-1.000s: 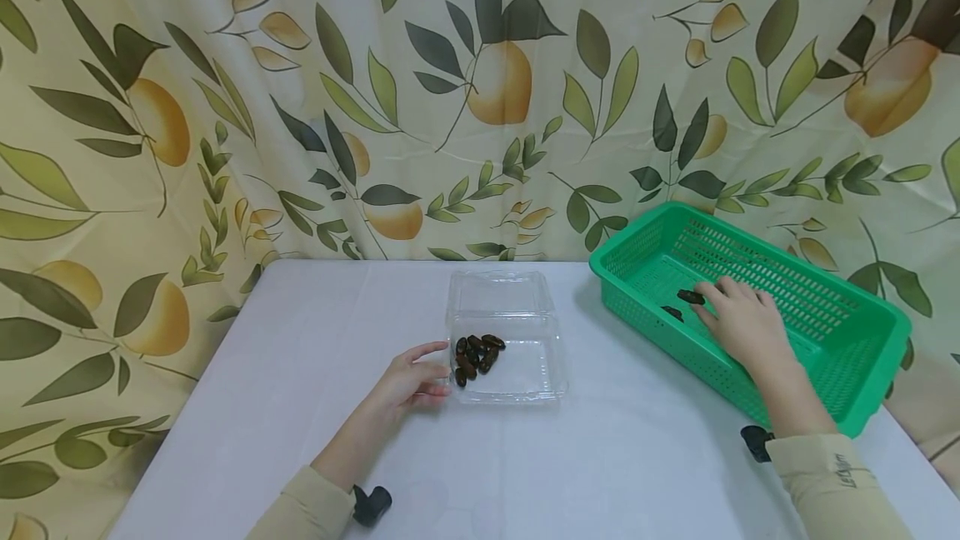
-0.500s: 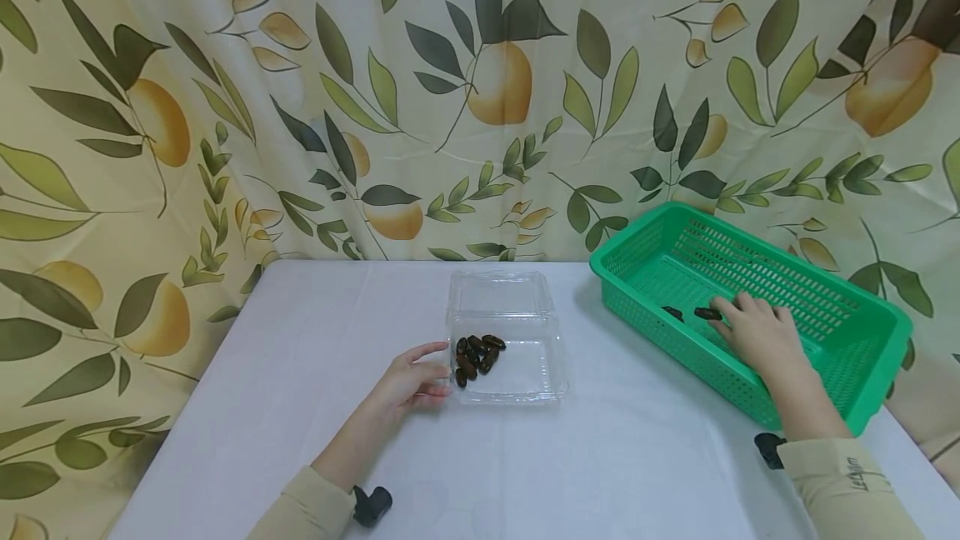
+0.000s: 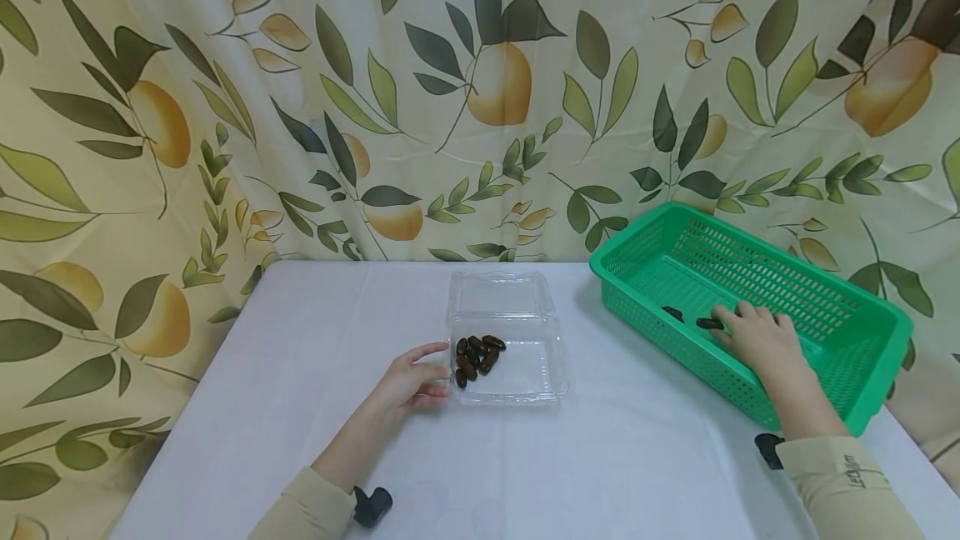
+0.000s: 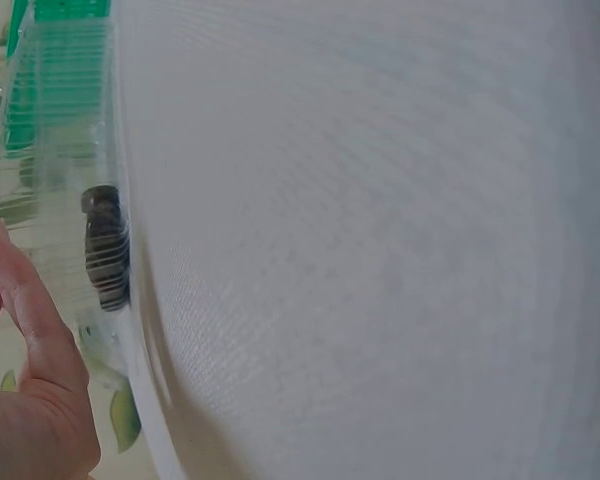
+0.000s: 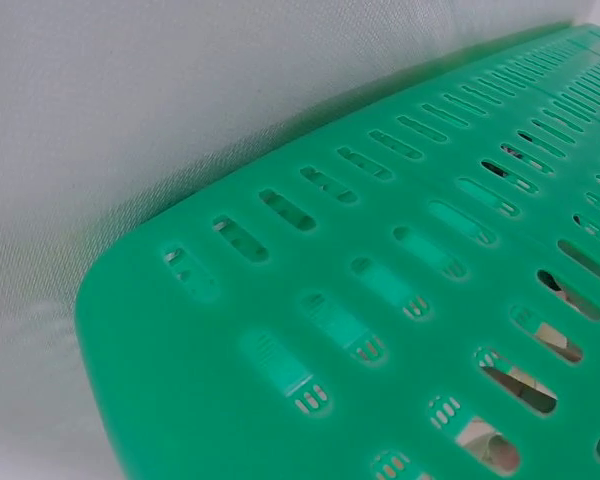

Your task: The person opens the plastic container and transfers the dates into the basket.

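Observation:
My right hand [image 3: 765,340] reaches inside the green basket [image 3: 622,300] and pinches the end of a dark brown date [image 3: 709,323], low over the basket floor. Another date [image 3: 672,313] lies to its left in the basket. My left hand [image 3: 411,380] rests beside the clear plastic clamshell box [image 3: 528,369], its fingertips touching the left side. Several dates [image 3: 477,355] lie grouped in the box's left half, and its lid [image 3: 501,294] is folded back. The left wrist view shows these dates [image 4: 106,248] through the clear wall. Basket slots hide most of the right hand in the right wrist view.
A white cloth covers the table [image 3: 337,315]. The slotted basket wall [image 5: 220,350] rises between the right wrist and the basket's inside. Behind the table hangs a curtain [image 3: 315,148] printed with fruit and leaves.
My right hand has moved right and slightly toward me inside the basket, and the date at its fingertips has moved with it and sits lower. The left hand and box have stayed still.

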`<state>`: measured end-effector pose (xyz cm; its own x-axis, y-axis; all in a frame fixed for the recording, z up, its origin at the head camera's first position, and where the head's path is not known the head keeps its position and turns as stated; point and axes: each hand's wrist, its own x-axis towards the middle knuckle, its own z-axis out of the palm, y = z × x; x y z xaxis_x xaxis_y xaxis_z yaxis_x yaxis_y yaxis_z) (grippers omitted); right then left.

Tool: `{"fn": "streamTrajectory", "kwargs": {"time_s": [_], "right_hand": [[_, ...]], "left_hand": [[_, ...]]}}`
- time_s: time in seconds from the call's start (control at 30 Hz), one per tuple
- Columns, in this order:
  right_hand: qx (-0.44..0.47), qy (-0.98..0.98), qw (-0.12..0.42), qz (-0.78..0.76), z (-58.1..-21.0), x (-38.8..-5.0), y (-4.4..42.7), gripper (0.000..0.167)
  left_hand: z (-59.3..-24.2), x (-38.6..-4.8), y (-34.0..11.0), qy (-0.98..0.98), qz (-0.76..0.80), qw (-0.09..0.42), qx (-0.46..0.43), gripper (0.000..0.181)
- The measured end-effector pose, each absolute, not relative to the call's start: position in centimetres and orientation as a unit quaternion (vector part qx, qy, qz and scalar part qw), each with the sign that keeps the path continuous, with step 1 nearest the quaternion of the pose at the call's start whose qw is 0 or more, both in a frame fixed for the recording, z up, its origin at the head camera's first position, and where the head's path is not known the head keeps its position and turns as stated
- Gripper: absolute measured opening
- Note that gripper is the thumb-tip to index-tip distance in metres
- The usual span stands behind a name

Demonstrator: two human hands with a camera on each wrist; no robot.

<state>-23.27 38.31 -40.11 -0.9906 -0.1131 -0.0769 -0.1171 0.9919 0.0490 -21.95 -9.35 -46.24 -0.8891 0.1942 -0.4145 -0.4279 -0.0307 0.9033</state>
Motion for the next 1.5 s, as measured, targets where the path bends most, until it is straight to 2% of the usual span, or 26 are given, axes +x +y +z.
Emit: {"fn": "streamTrajectory", "kwargs": {"time_s": [0.27, 0.4, 0.5, 0.77, 1.13, 1.3, 1.5], "right_hand": [[-0.054, 0.996, 0.067, 0.012, -40.2, -23.2, 38.3, 0.021], [-0.056, 0.997, 0.06, 0.006, -40.5, -23.2, 38.5, 0.024], [-0.065, 0.997, 0.03, 0.008, -40.7, -23.2, 38.5, 0.026], [-0.087, 0.992, -0.089, 0.003, -40.3, -23.3, 37.4, 0.027], [-0.13, 0.969, -0.205, -0.034, -38.4, -24.0, 32.5, 0.035], [-0.165, 0.958, -0.23, -0.047, -38.5, -24.5, 30.2, 0.032], [-0.198, 0.953, -0.226, -0.052, -39.3, -25.1, 27.5, 0.033]], "left_hand": [[-46.3, -21.9, -9.4, 0.657, 0.715, 0.222, -0.091, 0.05], [-46.4, -21.9, -9.4, 0.663, 0.711, 0.219, -0.086, 0.05], [-46.4, -21.9, -9.4, 0.668, 0.706, 0.217, -0.087, 0.05], [-46.5, -21.9, -9.4, 0.669, 0.705, 0.221, -0.085, 0.05], [-46.4, -21.9, -9.4, 0.667, 0.708, 0.218, -0.086, 0.049], [-46.4, -22.0, -9.4, 0.667, 0.706, 0.219, -0.088, 0.05], [-46.4, -22.0, -9.4, 0.668, 0.706, 0.219, -0.088, 0.05]]}}
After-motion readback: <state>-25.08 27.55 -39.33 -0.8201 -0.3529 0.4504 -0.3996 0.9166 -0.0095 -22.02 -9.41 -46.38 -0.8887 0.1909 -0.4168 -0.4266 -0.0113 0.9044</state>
